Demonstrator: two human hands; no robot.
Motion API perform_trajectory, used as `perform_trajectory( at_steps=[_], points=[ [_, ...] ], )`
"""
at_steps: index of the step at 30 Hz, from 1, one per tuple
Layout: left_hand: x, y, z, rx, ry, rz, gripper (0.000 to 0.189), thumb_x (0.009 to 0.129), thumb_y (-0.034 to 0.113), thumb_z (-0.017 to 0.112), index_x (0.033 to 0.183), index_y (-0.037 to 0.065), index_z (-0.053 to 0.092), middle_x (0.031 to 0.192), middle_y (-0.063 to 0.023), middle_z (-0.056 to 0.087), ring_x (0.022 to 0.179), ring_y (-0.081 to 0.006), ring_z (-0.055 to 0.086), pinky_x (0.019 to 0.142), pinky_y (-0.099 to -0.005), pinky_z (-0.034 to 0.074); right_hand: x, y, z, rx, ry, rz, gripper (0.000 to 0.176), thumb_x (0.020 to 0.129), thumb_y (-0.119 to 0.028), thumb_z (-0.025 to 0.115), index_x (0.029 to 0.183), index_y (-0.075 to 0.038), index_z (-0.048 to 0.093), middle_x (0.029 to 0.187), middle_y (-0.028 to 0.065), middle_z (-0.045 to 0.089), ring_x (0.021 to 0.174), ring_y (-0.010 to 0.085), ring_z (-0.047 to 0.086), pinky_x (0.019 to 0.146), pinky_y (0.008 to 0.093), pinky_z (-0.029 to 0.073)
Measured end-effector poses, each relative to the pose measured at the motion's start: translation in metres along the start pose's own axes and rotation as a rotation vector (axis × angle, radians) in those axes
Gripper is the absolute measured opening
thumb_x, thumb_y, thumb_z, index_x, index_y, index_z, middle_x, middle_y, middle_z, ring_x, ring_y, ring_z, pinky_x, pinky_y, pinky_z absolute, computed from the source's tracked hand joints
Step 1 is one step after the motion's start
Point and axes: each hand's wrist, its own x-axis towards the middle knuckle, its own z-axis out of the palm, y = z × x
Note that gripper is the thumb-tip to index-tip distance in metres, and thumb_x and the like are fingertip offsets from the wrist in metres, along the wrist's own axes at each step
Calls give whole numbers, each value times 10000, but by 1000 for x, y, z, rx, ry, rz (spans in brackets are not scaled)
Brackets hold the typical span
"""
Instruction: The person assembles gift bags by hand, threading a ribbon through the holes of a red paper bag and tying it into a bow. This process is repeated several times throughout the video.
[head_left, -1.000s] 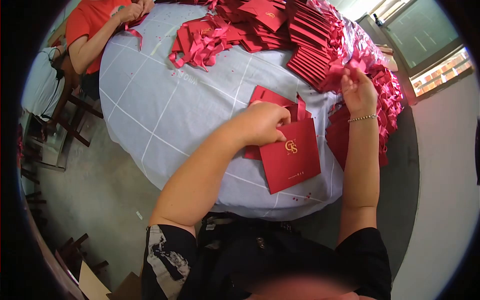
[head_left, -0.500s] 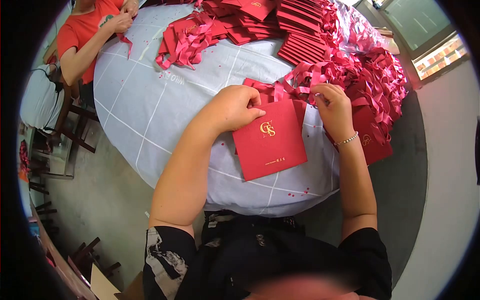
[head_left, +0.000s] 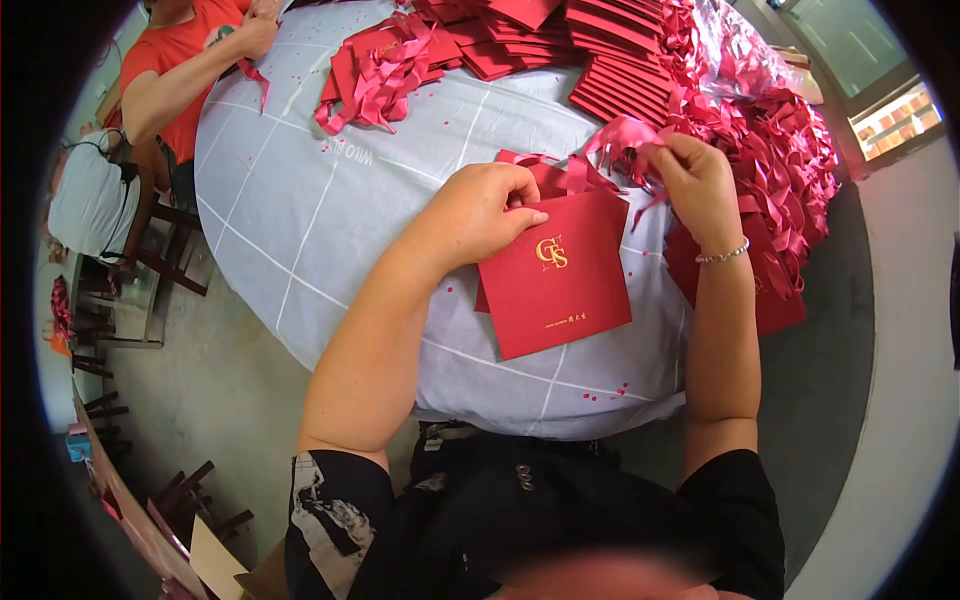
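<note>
My left hand [head_left: 495, 212] pinches the upper left edge of a red paper gift bag [head_left: 565, 285], thumb on its front face. Gold lettering marks that face, and another red bag partly shows behind it. Beyond the bag's top edge, my right hand [head_left: 700, 185] is closed on a pink-red ribbon [head_left: 630, 138], thumb and forefinger together. The ribbon loops to the left of my fingers. Beneath my right wrist, more red bags [head_left: 775, 312] lie at the table's right side, partly hidden by the forearm.
A heap of ribbons [head_left: 790, 180] covers the right of the table. Stacked red bags [head_left: 620, 85] stand at the back, beside a ribboned pile [head_left: 385, 75]. At the far left a person in a red shirt [head_left: 190, 60] handles a ribbon. Small red bits [head_left: 605, 393] dot the cloth [head_left: 330, 220].
My right hand has moved right, drawing the ribbon with it. The left hand still pinches the bag, and the view has shifted slightly.
</note>
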Motion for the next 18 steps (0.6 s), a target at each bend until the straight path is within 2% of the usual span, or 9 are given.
perform_trajectory(
  at_steps=[1, 3, 4, 5, 7, 8, 12, 15, 18],
  points=[
    [0, 0, 1, 5, 14, 2, 193, 831, 119, 745, 857, -28, 623, 749, -81, 622, 671, -135, 556, 636, -288, 473, -5, -1, 0, 5, -4, 2, 174, 926, -125, 649, 893, 35, 709, 605, 44, 564, 564, 45, 492, 521, 267, 407],
    [0, -3, 2, 20, 18, 1, 193, 830, 124, 746, 860, -26, 629, 751, -83, 626, 673, -138, 562, 637, -291, 476, -15, -2, 1, -248, -175, -158, 140, 839, -115, 676, 806, 20, 691, 660, 125, 638, 559, 212, 604, 534, 328, 447],
    [0, -5, 3, 33, 24, 9, 193, 829, 129, 748, 862, -24, 635, 754, -86, 630, 675, -142, 568, 638, -294, 478, -17, -9, -2, -363, -325, -86, 128, 808, -107, 670, 895, -29, 721, 814, 128, 707, 693, 295, 662, 710, 366, 505],
    [0, -5, 3, 36, 22, 2, 193, 829, 129, 748, 862, -24, 635, 754, -86, 630, 675, -142, 568, 638, -294, 478, -21, -8, 0, -357, -329, -85, 128, 808, -107, 670, 895, -29, 721, 814, 128, 707, 693, 295, 662, 710, 366, 505],
    [1, -6, 5, 80, 26, -6, 194, 829, 140, 750, 869, -19, 648, 761, -92, 639, 678, -149, 579, 640, -299, 484, -32, -8, 1, -454, -365, -151, 246, 803, -73, 705, 1048, -62, 725, 1019, 85, 730, 861, 252, 685, 915, 357, 468],
    [2, -6, 5, 82, 24, -10, 194, 829, 140, 750, 869, -19, 648, 761, -92, 639, 678, -149, 579, 640, -299, 484, -37, -11, -1, -456, -342, -148, 400, 759, -44, 729, 1154, -104, 705, 1207, 94, 676, 1081, 261, 641, 1077, 377, 370],
    [2, -5, 6, 101, 25, 3, 200, 829, 153, 754, 871, -16, 656, 764, -95, 643, 677, -150, 583, 641, -299, 487, -40, -23, 0, -275, -306, -352, 319, 742, -58, 714, 1061, -69, 721, 1204, 124, 655, 1113, 298, 606, 1051, 428, 390],
    [3, -6, 7, 74, 18, -31, 197, 828, 150, 758, 866, -13, 654, 754, -70, 633, 679, -129, 567, 639, -286, 481, -41, -31, 3, -188, -526, -457, 373, 701, -4, 780, 1062, -52, 698, 1119, 115, 640, 1083, 290, 600, 940, 383, 483],
    [3, -6, 5, -11, -23, -78, 179, 817, 122, 764, 876, -5, 653, 758, -31, 620, 698, -103, 551, 649, -269, 474, -37, -19, 17, -158, -639, -218, 236, 737, -8, 764, 956, -25, 676, 1023, 122, 625, 998, 284, 600, 873, 374, 490]
  ],
)
